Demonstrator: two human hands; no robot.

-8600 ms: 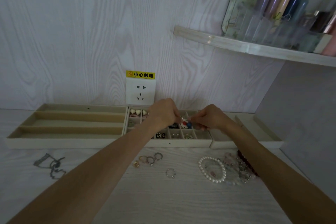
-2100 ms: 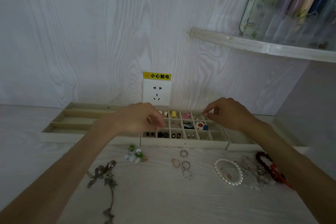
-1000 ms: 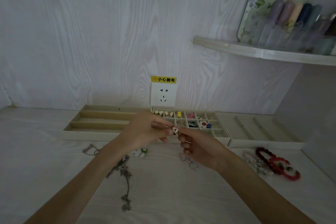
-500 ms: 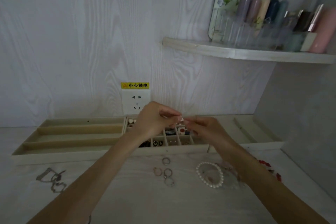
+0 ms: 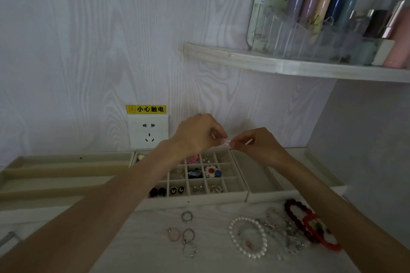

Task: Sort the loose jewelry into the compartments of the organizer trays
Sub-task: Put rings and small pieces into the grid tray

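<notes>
My left hand (image 5: 196,134) and my right hand (image 5: 258,144) meet above the gridded organizer tray (image 5: 235,185), both pinching one small pale piece of jewelry (image 5: 226,142) between their fingertips. The tray's small compartments hold earrings, a pink piece (image 5: 192,158) and a white flower piece (image 5: 210,171). Several loose rings (image 5: 186,216) lie on the table in front of the tray. A pearl bracelet (image 5: 247,237) and red bead bracelets (image 5: 310,224) lie to the right.
A long-slotted tray (image 5: 55,175) stands at the left and another beige tray (image 5: 266,193) at the right. A wall socket (image 5: 148,132) is behind the hands. A shelf (image 5: 288,66) with cosmetics hangs above right. A metal chain (image 5: 7,238) shows at the left edge.
Both hands rose slightly and stayed together over the gridded tray, still pinching the small piece. A second ago they held it lower, in front of the tray.
</notes>
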